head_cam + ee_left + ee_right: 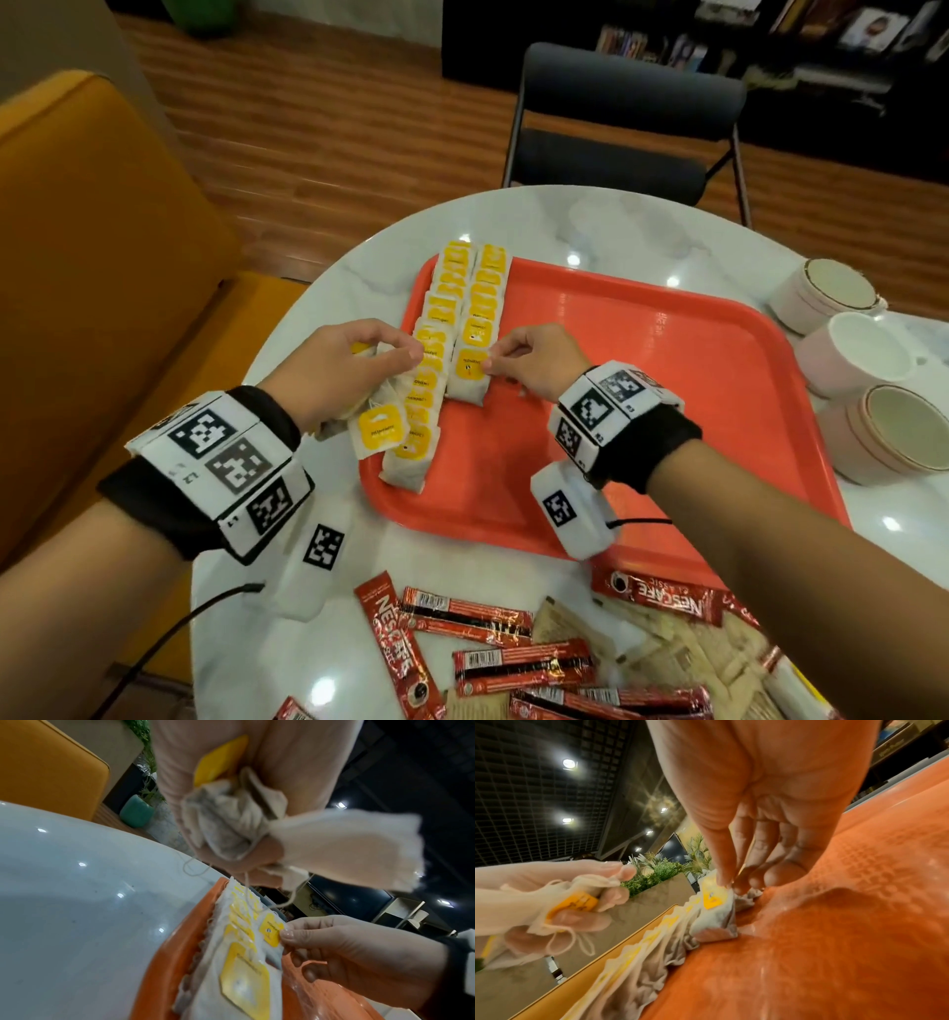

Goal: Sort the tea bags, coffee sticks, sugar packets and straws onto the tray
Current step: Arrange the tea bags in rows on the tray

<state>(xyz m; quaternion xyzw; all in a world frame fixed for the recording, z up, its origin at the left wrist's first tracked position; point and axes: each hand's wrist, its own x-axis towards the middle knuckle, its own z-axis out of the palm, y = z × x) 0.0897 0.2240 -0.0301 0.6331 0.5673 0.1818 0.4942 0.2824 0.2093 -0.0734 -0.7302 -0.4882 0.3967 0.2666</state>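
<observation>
A black wristband (169, 493) topped with white coded marker blocks (221, 462) is worn on each wrist; a black cable (169, 637) is attached.

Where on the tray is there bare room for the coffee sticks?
The tray is bare right of the two tea bag rows, out to its right rim by the cups. The left strip is crowded: the right hand pinches the nearest bag, the left hand holds more. Coffee sticks clutter the table's near edge.
</observation>
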